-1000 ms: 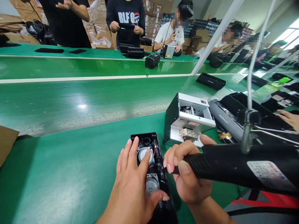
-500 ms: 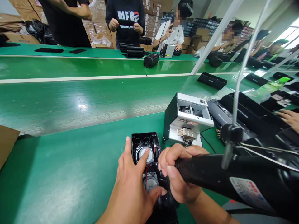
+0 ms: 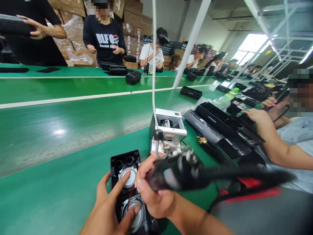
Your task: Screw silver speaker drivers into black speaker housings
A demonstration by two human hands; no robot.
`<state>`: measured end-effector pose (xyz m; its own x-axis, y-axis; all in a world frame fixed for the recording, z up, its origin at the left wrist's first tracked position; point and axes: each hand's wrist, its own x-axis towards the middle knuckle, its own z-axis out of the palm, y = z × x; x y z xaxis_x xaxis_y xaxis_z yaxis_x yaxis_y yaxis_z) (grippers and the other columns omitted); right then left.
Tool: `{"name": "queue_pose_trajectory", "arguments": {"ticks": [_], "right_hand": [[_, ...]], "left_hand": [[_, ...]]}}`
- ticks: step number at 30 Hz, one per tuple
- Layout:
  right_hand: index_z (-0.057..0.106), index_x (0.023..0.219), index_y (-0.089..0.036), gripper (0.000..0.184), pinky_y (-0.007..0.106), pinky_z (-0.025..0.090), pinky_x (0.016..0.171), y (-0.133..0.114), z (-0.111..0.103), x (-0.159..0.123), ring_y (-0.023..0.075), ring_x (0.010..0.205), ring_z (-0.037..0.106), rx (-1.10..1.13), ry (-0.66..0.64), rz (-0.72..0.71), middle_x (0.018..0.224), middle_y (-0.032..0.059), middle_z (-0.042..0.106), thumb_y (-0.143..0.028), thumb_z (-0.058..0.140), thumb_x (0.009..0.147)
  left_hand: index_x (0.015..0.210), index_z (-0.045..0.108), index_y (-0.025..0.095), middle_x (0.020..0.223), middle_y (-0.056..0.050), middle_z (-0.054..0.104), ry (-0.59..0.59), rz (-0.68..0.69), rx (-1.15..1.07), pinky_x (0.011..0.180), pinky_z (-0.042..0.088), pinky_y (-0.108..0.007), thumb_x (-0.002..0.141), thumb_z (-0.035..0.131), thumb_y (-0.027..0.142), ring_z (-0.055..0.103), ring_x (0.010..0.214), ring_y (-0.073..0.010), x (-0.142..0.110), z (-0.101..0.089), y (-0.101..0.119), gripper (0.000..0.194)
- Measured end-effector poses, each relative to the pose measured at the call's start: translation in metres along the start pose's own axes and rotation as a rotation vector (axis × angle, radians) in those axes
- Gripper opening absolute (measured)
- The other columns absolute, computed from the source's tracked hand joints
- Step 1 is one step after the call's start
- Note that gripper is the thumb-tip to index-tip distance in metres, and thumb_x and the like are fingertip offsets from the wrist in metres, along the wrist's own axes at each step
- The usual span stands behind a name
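Head view of a two-handed assembly at a green bench [image 3: 49,202]. An open black speaker housing [image 3: 124,166] lies on the bench directly before the person, its inside facing up and showing two round speaker cones [image 3: 129,178] and a red wire [image 3: 129,195]. The left hand [image 3: 107,204] holds the housing with its fingers spread and its thumb reaching across the lower cone. The right hand [image 3: 156,192] is closed around the barrel of a black electric screwdriver [image 3: 176,171], blurred in this view, which hangs from a white cord [image 3: 154,65]. Its tip cannot be made out, so contact with the housing cannot be told. Just beyond the housing stands a white-and-black metal fixture [image 3: 168,125]. To the right, a co-worker's forearm [image 3: 274,147] reaches over black speaker casings [image 3: 220,133].

Judgement: the step in hand appears to be fastening inside the open housing, which is not yet closed. The next move calls for the tool's tip to be set squarely on its fastening point, with the left hand keeping the housing steady and the wire clear.
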<state>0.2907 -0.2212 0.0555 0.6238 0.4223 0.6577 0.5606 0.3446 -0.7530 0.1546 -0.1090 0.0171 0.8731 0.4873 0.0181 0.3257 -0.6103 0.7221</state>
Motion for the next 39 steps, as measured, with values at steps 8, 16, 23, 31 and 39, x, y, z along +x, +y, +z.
{"name": "queue_pose_trajectory", "arguments": {"ticks": [8, 16, 23, 31, 39], "right_hand": [[0.046, 0.149, -0.033, 0.058, 0.031, 0.055, 0.053, -0.015, -0.065, 0.063, 0.0122, 0.052, 0.052, -0.029, 0.469, -0.336, 0.077, -0.0067, 0.055, -0.013, 0.062, 0.097], [0.05, 0.136, -0.028, 0.047, 0.032, 0.056, 0.054, -0.004, -0.065, 0.057, 0.0129, 0.054, 0.059, -0.14, 0.339, -0.019, 0.078, -0.0058, 0.061, -0.022, 0.071, 0.094], [0.052, 0.14, -0.031, 0.048, 0.024, 0.051, 0.045, -0.046, -0.052, 0.034, 0.0097, 0.047, 0.051, 0.23, 0.241, 0.273, 0.07, -0.0088, 0.054, -0.015, 0.066, 0.097], [0.055, 0.139, -0.033, 0.043, 0.025, 0.054, 0.048, -0.065, -0.028, 0.029, 0.0097, 0.049, 0.053, 0.399, 0.309, 0.149, 0.074, -0.0068, 0.057, -0.018, 0.063, 0.1], [0.052, 0.143, -0.032, 0.05, 0.025, 0.051, 0.05, -0.027, -0.009, 0.027, 0.0101, 0.052, 0.055, 0.325, 0.243, 0.129, 0.075, -0.0066, 0.058, -0.009, 0.059, 0.099]], "left_hand": [[0.154, 0.055, 0.032, 0.168, -0.009, 0.028, 0.07, -0.082, -0.081, 0.122, 0.044, -0.062, 0.094, 0.058, 0.051, 0.051, 0.149, -0.0382, 0.011, 0.005, 0.006, 0.063], [0.158, 0.045, 0.041, 0.173, -0.005, 0.019, -0.001, -0.137, -0.071, 0.117, 0.05, -0.063, 0.098, 0.052, 0.055, 0.054, 0.146, -0.0378, 0.017, 0.003, 0.008, 0.063], [0.161, 0.036, 0.046, 0.176, -0.001, 0.01, -0.114, -0.195, -0.088, 0.113, 0.055, -0.058, 0.095, 0.053, 0.051, 0.063, 0.136, -0.0343, 0.014, -0.002, 0.013, 0.068], [0.164, 0.032, 0.043, 0.177, 0.0, 0.001, -0.175, -0.234, -0.091, 0.12, 0.048, -0.058, 0.096, 0.051, 0.047, 0.06, 0.14, -0.0323, 0.014, -0.007, 0.023, 0.07], [0.164, 0.033, 0.045, 0.179, -0.001, 0.006, -0.088, -0.171, -0.067, 0.109, 0.058, -0.058, 0.095, 0.056, 0.037, 0.071, 0.124, -0.0329, 0.007, -0.002, 0.019, 0.074]]}}
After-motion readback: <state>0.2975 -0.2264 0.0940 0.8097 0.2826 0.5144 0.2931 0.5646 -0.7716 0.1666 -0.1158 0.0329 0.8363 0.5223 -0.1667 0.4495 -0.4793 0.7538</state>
